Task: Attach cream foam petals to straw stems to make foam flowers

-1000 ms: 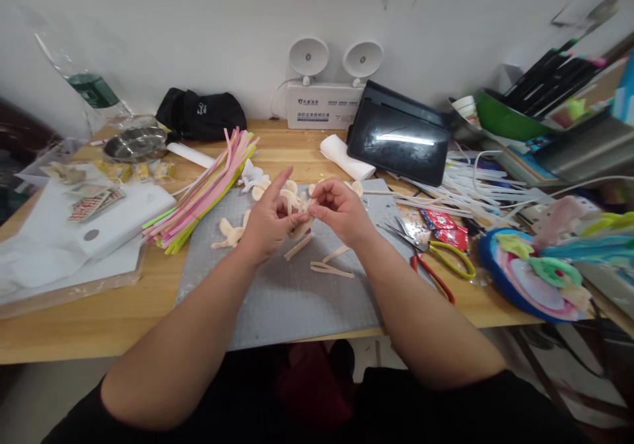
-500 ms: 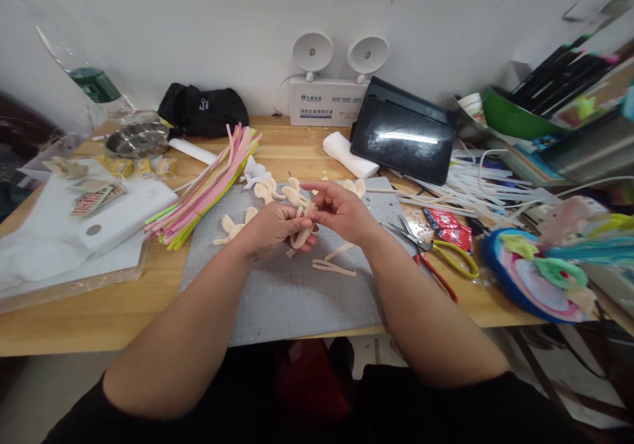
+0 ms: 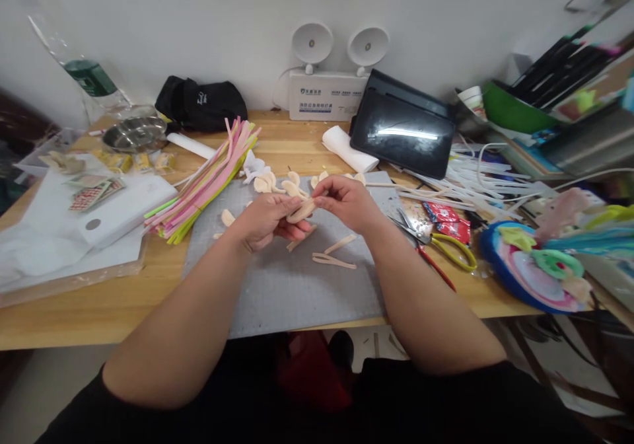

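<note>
Both hands up over the middle of the gray mat [image 3: 307, 305], on one cream piece [image 3: 301, 213], clear of the surface. My left hand [image 3: 263, 222] has it pinched, thumb on top, other fingers curled under. My right hand [image 3: 349, 202] is narrow too, thumb and forefinger nipping the far-right end. Piece looks like a soft strip bent into flat loops; exact folds too small for me to tell, partly behind fingers.

How I'd run this: left as the anchor, steady, gripping near the loops' base; right does the fine shaping in small moves. Light pinch only, I judge, since it looks soft and would likely flatten or lose its curve if squeezed hard. Keep the loop layers lined up before tightening the end; if the left grip slackens, I'd expect them to spring apart. Better to hold it low over the mat so a slip lands there.

Leave elbow room: folded cream strip [image 3: 334, 261] lies just below the hands on the mat, rounded cream loops [image 3: 267, 183] sit behind them. Scissors [image 3: 456, 251] with yellow handles lie to the right, well apart from the grip, near the red-handled tool [image 3: 436, 269]; don't brush those.
</note>
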`<state>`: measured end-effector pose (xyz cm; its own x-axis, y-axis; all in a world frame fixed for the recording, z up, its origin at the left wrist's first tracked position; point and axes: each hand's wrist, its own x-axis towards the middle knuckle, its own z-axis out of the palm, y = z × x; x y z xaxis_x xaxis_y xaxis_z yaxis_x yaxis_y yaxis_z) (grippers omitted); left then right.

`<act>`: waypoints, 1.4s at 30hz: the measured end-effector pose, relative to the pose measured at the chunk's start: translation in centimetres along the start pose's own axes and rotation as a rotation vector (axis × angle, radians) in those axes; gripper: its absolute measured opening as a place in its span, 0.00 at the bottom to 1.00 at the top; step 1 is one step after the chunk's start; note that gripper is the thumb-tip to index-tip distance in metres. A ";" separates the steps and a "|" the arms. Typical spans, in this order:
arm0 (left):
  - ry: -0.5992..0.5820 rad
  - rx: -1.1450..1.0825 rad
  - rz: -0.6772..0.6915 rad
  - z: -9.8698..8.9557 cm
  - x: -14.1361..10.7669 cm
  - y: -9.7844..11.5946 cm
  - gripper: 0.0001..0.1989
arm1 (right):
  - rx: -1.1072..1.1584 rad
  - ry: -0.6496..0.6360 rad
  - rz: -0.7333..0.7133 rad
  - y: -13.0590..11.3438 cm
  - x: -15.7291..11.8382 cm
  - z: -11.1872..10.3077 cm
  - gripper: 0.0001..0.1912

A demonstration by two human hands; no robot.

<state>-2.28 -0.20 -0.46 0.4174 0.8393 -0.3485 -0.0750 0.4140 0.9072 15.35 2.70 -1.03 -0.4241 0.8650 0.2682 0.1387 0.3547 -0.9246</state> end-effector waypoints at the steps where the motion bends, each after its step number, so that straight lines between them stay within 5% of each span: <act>1: 0.033 -0.005 0.002 0.0 0.0 0.0 0.14 | -0.001 0.045 0.000 0.1 0.1 -0.1 0.06; 11: 0.275 -0.029 0.227 0.4 0.8 -0.5 0.11 | 0.010 0.204 0.007 0.6 0.3 0.4 0.07; 22: 0.108 0.040 0.201 0.2 0.2 -0.2 0.10 | -0.014 0.230 -0.037 1.0 0.4 0.3 0.06; 33: 0.295 0.050 0.308 0.5 0.9 -0.5 0.12 | -0.029 0.225 0.016 0.9 0.5 0.5 0.04; 42: 0.275 0.354 0.321 0.2 0.8 -0.5 0.11 | -0.111 0.191 0.024 0.3 0.4 0.5 0.04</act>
<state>-1.72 0.14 -1.15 0.1681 0.9847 -0.0466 0.1690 0.0178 0.9855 14.75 2.93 -1.37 -0.2440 0.9214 0.3024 0.2491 0.3609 -0.8987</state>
